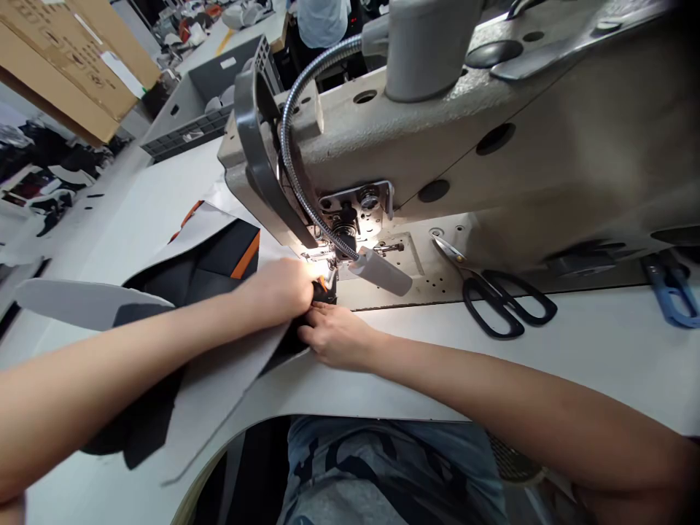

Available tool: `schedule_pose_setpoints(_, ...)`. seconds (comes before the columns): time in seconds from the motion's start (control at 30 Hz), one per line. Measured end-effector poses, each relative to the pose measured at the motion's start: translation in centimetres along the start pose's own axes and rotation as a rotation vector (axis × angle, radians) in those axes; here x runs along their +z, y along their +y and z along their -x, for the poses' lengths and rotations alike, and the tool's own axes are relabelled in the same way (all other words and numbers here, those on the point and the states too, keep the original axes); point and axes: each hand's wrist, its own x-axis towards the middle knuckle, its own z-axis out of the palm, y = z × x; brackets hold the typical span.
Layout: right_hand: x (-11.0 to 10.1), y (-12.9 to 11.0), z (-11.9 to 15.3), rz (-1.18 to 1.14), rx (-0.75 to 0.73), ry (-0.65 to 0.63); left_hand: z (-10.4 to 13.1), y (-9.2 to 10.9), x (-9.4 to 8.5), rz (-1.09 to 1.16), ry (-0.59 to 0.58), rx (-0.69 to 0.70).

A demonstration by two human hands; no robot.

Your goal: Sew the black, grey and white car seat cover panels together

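A black fabric piece (216, 251) with an orange strip (246, 255) and a light grey backing (230, 368) lies folded over the left of the table, one end under the sewing machine's lit needle area (342, 244). My left hand (284, 288) is closed on the fabric just left of the needle; its fingertips are partly hidden. My right hand (342, 335) sits nearer to me, fingers bent and pinching the fabric's dark edge. A small lamp (383, 271) on a bent metal hose hangs just above and right of my hands.
Black-handled scissors (492, 295) lie right of the needle, blades on the machine bed. Blue-handled snips (675, 292) rest at the far right. Beyond the machine stand a grey crate (205, 91) and a cardboard box (76, 58). Another person (322, 22) is at the back.
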Motion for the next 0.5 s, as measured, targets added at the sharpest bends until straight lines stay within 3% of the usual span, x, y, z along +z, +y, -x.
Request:
schedule_pose_setpoints(0.2,0.4,0.6,4.2,0.174,-0.056,0.220,0.5,1.0,2.9,0.019,-0.107,-0.010)
schedule_pose_setpoints(0.5,0.4,-1.1,4.5,0.314,0.043,0.278,-0.3,1.6,3.5,0.066,-0.160,-0.032)
